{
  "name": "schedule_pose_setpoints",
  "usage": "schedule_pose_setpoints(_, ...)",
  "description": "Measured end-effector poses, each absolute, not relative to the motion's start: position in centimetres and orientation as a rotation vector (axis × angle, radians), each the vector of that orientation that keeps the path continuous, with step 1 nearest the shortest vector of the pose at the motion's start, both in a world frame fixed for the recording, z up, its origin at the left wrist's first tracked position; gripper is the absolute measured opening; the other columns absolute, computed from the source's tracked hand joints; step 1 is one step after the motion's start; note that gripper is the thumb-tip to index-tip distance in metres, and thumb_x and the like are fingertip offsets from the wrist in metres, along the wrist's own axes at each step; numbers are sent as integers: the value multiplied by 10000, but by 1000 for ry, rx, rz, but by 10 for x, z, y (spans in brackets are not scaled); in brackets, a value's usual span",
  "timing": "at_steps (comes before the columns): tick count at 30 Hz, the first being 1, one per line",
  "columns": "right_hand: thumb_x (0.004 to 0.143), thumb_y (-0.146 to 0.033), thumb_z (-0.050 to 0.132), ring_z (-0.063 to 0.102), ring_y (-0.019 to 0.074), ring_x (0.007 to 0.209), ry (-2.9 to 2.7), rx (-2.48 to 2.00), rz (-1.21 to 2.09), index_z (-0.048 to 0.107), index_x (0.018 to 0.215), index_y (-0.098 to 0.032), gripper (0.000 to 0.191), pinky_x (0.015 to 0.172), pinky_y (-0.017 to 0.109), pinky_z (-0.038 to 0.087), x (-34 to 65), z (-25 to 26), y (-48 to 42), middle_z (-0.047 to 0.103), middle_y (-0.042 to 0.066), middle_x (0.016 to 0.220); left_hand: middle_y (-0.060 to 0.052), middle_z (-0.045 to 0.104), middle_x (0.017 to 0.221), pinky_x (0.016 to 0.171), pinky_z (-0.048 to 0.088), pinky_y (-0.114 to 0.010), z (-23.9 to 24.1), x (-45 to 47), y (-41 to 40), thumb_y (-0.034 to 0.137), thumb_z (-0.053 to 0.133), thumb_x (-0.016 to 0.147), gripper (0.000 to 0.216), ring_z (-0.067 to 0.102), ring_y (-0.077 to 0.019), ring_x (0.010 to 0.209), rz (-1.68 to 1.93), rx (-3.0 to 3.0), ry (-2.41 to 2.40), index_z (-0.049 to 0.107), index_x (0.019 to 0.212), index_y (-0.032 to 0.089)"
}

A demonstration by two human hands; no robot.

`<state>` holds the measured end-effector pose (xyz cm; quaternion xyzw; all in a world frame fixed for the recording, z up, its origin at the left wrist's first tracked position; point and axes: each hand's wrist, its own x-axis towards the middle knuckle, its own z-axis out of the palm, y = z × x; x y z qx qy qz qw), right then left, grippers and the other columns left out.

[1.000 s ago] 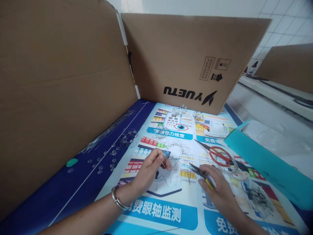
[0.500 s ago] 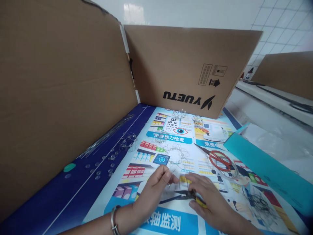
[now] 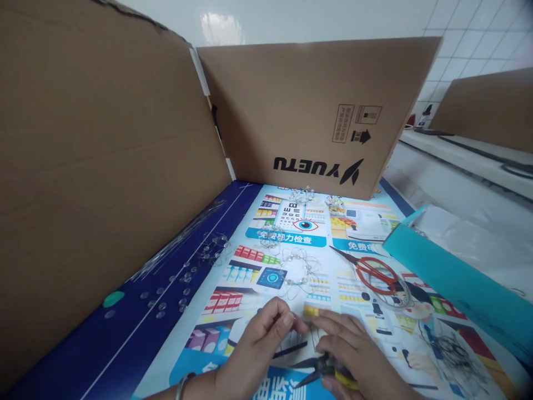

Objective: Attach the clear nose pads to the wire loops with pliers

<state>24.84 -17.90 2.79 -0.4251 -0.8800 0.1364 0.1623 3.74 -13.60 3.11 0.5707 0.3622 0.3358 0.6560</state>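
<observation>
My left hand (image 3: 260, 347) is at the bottom centre, its thumb and fingers pinched on a thin bent wire piece (image 3: 306, 323). My right hand (image 3: 353, 358) meets it fingertip to fingertip and grips yellow-handled pliers (image 3: 322, 368), whose dark jaws point left under the hand. Both hands rest over a printed poster mat (image 3: 291, 244). A wire-and-bead flower shape (image 3: 297, 266) lies just beyond the hands.
Red-handled scissors (image 3: 370, 269) lie to the right on the mat. Clear beads (image 3: 179, 289) and straight wires (image 3: 183, 236) sit on the blue strip at left. Cardboard walls (image 3: 104, 139) stand left and behind. A teal sheet (image 3: 453, 278) and tangled wire (image 3: 453, 347) lie right.
Both hands have drawn toward the near edge and come together. The pliers now point left below my right hand, and the view has tilted up a little.
</observation>
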Motion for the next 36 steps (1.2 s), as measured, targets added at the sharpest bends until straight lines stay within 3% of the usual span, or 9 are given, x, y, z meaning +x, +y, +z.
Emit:
schedule_pose_setpoints(5, 812, -293, 529, 529, 196, 1020, -2126, -1478, 201, 502, 1089, -230, 285, 861, 334, 441, 261, 7, -179, 591, 66, 1086, -15, 549, 775, 695, 373, -256, 31, 30, -120, 366, 473, 868, 219, 483, -144, 751, 826, 1406, 942, 531, 779, 175)
schedule_pose_setpoints(11, 816, -345, 505, 578, 169, 862, -1880, -1681, 455, 542, 999, -226, 220, 693, 251, 502, 270, 8, -170, 594, 47, 977, 14, 474, 665, 594, 357, -222, 30, 27, -100, 329, 546, 815, 194, 427, -110, 635, 788, 1523, 957, 538, 715, 164)
schedule_pose_setpoints(19, 809, -390, 521, 531, 189, 960, -1920, -1688, 536, 542, 994, -224, 250, 824, 304, 455, 268, 9, -171, 565, 59, 1019, 3, 553, 712, 640, 396, -227, 38, 55, -89, 223, 510, 828, 125, 503, -112, 674, 701, 1710, 846, 597, 755, 169)
schedule_pose_setpoints(36, 797, -342, 544, 553, 202, 917, -2035, -1675, 480, 563, 984, -226, 221, 782, 321, 471, 268, 12, -168, 595, 62, 977, -4, 564, 729, 635, 404, -237, 24, 53, -89, 208, 498, 830, 88, 516, -130, 683, 778, 1789, 912, 565, 780, 179)
